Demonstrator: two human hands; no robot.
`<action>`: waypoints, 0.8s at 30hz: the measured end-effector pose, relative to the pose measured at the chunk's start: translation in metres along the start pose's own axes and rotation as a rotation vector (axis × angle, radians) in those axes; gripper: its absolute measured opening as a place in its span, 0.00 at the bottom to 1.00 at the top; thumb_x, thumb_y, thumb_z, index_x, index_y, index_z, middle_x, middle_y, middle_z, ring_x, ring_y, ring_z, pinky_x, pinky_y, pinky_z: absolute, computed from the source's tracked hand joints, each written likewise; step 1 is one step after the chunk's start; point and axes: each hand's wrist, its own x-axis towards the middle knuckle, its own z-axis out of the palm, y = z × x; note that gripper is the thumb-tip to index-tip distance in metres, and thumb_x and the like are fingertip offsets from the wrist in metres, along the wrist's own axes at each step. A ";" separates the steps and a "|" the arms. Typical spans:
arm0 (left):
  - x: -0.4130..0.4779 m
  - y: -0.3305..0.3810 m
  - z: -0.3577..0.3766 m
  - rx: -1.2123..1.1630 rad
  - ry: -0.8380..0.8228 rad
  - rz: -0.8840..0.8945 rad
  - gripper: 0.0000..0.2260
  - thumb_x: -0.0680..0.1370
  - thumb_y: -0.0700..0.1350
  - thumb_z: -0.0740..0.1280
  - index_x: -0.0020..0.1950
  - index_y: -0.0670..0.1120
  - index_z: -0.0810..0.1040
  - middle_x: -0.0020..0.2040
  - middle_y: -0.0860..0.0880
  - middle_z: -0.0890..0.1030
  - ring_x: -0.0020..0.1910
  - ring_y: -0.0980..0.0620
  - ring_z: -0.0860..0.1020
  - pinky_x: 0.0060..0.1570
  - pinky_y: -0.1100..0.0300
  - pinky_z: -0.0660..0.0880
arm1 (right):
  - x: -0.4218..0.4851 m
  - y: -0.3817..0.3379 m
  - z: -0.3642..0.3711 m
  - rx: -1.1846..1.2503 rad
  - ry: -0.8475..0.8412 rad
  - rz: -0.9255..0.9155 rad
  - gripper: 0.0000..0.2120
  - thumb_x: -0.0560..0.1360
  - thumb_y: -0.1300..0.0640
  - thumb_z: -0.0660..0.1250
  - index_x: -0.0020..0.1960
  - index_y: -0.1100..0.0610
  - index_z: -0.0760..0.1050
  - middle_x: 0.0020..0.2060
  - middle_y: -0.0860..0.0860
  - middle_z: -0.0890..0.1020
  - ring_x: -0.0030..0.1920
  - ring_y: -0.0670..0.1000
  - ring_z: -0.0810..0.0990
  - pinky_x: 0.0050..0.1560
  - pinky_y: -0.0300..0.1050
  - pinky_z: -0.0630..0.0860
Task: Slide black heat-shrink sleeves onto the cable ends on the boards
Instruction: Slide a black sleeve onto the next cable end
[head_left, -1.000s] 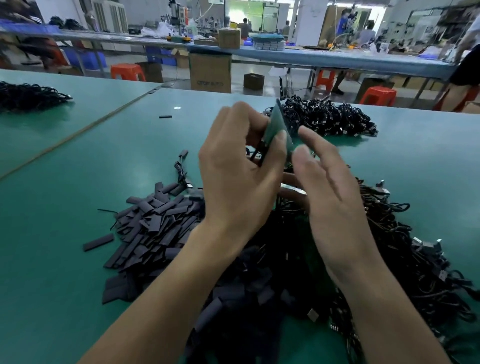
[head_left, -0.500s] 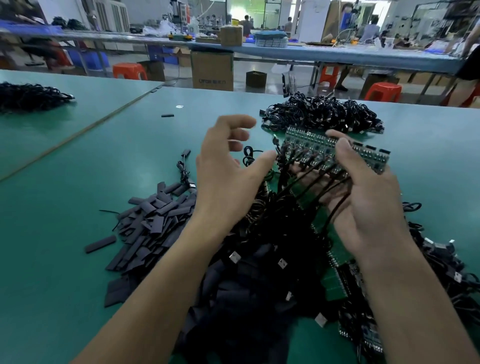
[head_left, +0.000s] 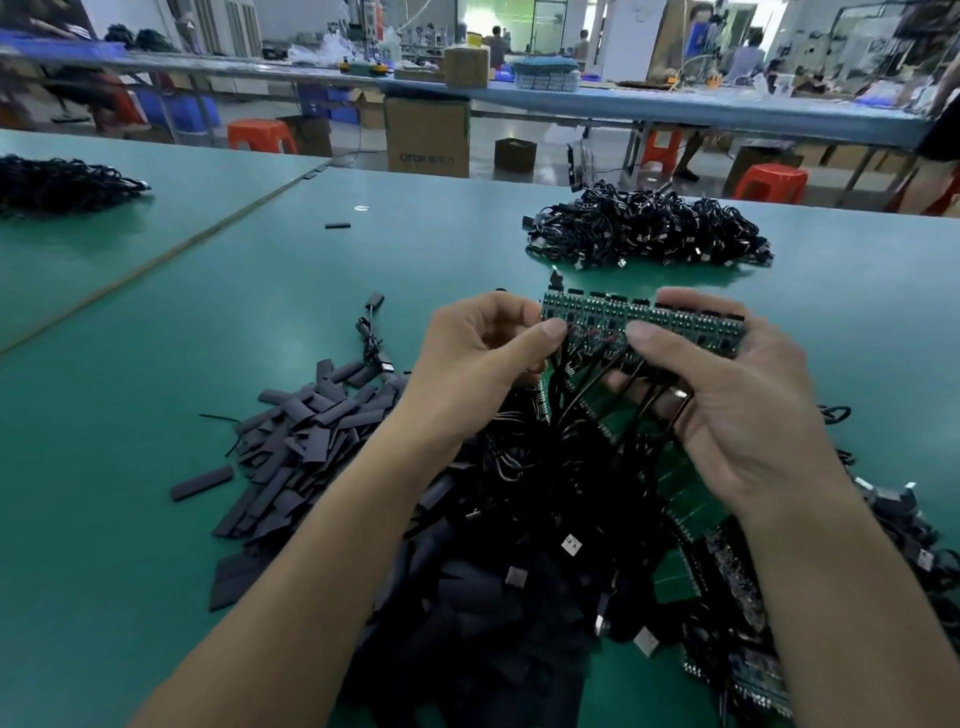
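I hold the green board (head_left: 649, 317) up off the worktop (head_left: 156, 364) so its stiff black cables (head_left: 587, 384) hang free for sleeving: my right hand (head_left: 727, 415) curls its grip round one end, thumb on top, and my left hand (head_left: 467, 364) pinches the other (no sleeve in either, that I can see). The flat, matte sleeves (head_left: 306, 431) lie heaped to the left.

L hand (head_left: 467, 364) closed in — grips board (head_left: 597, 313).

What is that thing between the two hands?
A green board with black cables hanging from it. The left hand and the right hand grip its two ends. The head view shows this.
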 end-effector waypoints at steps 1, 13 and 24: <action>0.000 0.000 -0.001 0.014 -0.003 0.014 0.05 0.77 0.41 0.73 0.43 0.46 0.79 0.32 0.52 0.79 0.33 0.54 0.77 0.46 0.53 0.82 | 0.000 -0.002 -0.002 -0.210 0.049 -0.116 0.18 0.64 0.59 0.80 0.52 0.52 0.80 0.46 0.48 0.85 0.45 0.45 0.86 0.46 0.41 0.81; -0.005 0.007 -0.004 0.116 -0.220 0.092 0.05 0.75 0.37 0.75 0.45 0.41 0.79 0.33 0.49 0.78 0.34 0.53 0.73 0.36 0.61 0.70 | -0.009 -0.012 0.011 -0.963 -0.107 -0.326 0.02 0.73 0.44 0.72 0.44 0.40 0.80 0.39 0.38 0.82 0.48 0.48 0.82 0.57 0.58 0.77; -0.005 0.007 0.001 -0.030 -0.227 0.023 0.04 0.73 0.47 0.74 0.41 0.49 0.81 0.34 0.55 0.79 0.34 0.59 0.73 0.34 0.67 0.71 | 0.001 0.000 0.005 -0.660 -0.226 -0.214 0.05 0.77 0.52 0.71 0.42 0.47 0.81 0.37 0.43 0.85 0.39 0.43 0.83 0.45 0.48 0.79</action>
